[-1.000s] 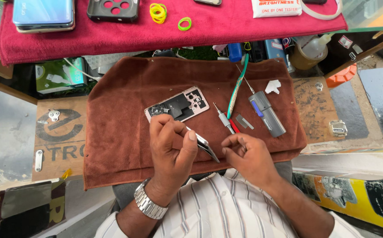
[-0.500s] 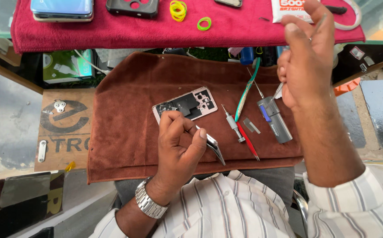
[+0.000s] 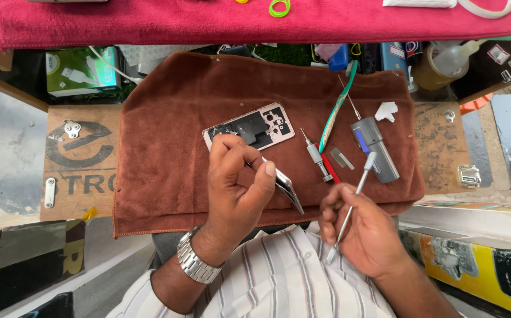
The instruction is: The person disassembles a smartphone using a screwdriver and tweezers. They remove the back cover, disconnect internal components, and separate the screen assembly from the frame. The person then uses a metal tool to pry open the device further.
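Phone gripped by left-hand fingers, right-hand fingers grasping spudger, screwdriver beside.

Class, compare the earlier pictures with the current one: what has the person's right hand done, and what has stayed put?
The right hand, raised towards the red cloth half a second ago, has come back down near the body and now holds a thin metal tool. The left hand still grips the phone. The phone frame stays on the brown towel.

slim silver phone held edge-on, thin metal tool held slanted, above brown towel
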